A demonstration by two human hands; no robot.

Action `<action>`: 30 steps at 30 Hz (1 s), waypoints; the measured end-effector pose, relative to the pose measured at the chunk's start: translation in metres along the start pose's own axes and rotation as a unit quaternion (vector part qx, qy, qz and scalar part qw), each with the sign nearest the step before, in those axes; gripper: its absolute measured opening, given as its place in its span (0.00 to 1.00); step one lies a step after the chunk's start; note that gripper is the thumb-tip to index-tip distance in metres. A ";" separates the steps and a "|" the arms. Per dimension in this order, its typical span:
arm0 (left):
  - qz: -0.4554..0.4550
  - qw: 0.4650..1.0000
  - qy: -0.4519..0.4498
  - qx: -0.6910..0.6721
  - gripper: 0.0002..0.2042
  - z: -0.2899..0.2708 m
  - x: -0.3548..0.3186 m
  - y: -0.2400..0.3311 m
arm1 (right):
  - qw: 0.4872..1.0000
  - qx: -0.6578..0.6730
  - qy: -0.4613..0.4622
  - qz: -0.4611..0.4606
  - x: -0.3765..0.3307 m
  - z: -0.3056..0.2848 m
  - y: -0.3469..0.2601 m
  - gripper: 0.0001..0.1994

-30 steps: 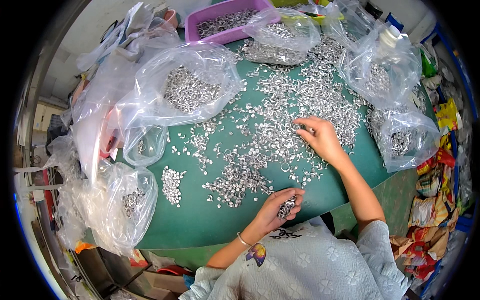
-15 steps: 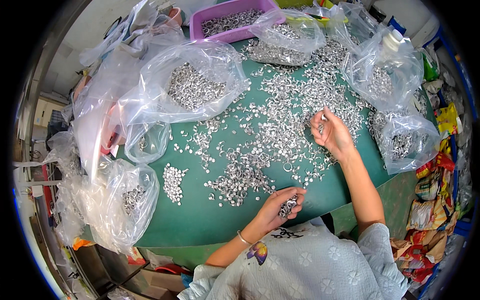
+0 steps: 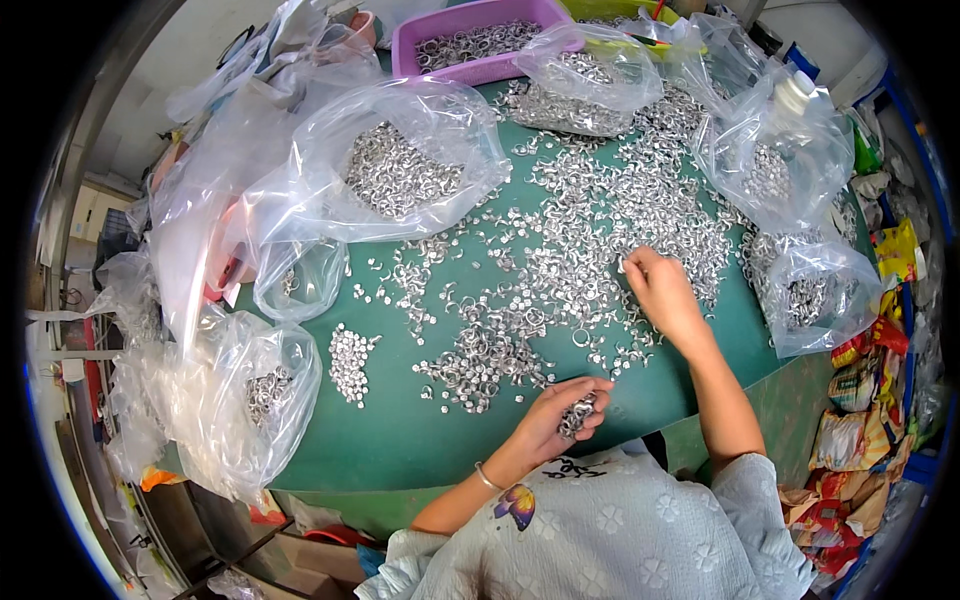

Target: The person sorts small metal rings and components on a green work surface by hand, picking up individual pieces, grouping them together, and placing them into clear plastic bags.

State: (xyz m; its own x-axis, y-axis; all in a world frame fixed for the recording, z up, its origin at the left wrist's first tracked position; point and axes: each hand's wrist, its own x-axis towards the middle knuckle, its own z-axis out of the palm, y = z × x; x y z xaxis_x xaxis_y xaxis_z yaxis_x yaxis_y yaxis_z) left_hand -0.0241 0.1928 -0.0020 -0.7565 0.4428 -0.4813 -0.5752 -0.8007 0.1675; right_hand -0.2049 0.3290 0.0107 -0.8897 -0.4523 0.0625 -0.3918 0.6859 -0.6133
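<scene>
My left hand [image 3: 546, 420], near the table's front edge, is closed around a handful of small silvery metal rings [image 3: 577, 416], which show between the curled fingers. Farther right, my right hand [image 3: 664, 294] reaches down to the edge of a wide spread of loose rings [image 3: 580, 215]. Its fingers are drawn together and bent; whatever lies between their tips is too small or hidden to name. In front of the spread sits a denser heap of rings [image 3: 483, 362]. To its left is a small separate cluster of silvery pieces [image 3: 349, 365].
The green table [image 3: 400, 445] carries clear plastic bags of metal pieces: a large one [image 3: 405, 180] at left, another [image 3: 265, 395] at front left, and one [image 3: 815, 295] at right. A purple tub [image 3: 485, 68] stands at the back. Colourful packages [image 3: 850, 430] lie beyond the right edge.
My right hand has turned palm-down and lowered its fingers to the spread of rings, from a raised, palm-up pose. The left hand has stayed in place with its rings. The view has shifted slightly.
</scene>
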 end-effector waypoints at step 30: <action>0.002 1.000 -0.027 -0.004 0.11 -0.002 0.011 0.005 | 0.965 -0.146 0.040 -0.213 0.013 0.019 -0.008 0.07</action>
State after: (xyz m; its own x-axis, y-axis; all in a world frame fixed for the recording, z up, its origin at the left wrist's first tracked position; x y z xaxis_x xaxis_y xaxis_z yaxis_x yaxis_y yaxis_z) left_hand -0.0349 0.1928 -0.0085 -0.7751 0.4604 -0.4327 -0.5694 -0.8058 0.1627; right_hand -0.2092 0.3072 0.0016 -0.6442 -0.6914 0.3271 -0.7649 0.5846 -0.2706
